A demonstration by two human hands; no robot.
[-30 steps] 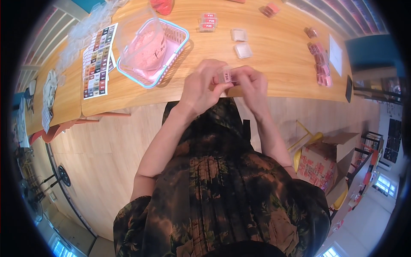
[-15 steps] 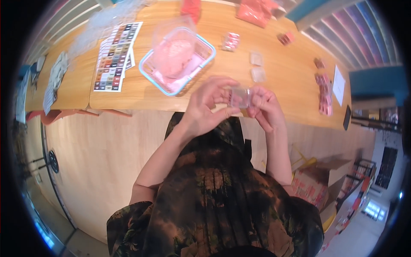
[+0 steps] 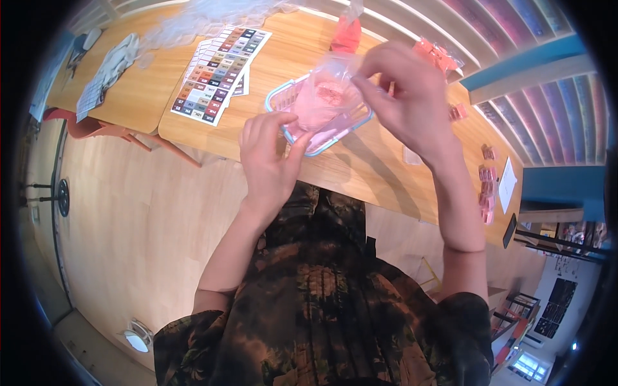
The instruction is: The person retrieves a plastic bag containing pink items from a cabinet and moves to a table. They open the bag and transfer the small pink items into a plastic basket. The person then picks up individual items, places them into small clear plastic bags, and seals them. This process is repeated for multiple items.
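Note:
A clear plastic bag of small pink grains or beads [image 3: 327, 96] rests in or just above a pink basket with a light-blue rim [image 3: 368, 118]. My right hand [image 3: 409, 90] is raised on the basket's far right side, slightly blurred, its thumb and fingers pinching the bag's upper edge. On the near left, my left hand [image 3: 270, 151] has its fingertips and thumb closed around the bag's lower edge, beside the basket rim. A clear small box [image 3: 412, 156] lies on the table, partly covered by my right forearm.
Printed colour charts [image 3: 215, 80] lie left of the basket. Behind it stands a red bag [image 3: 346, 33], with clear plastic packaging [image 3: 212, 22] farther left. At the right are small pink packs [image 3: 487, 186], white paper [image 3: 508, 183] and a dark phone-like slab [image 3: 510, 230]. Racks of coloured packets border the table.
Both hands have left the small clear box they held and moved to the bag in the basket, the right one rising. The bag's top now stands pulled up. The view has turned.

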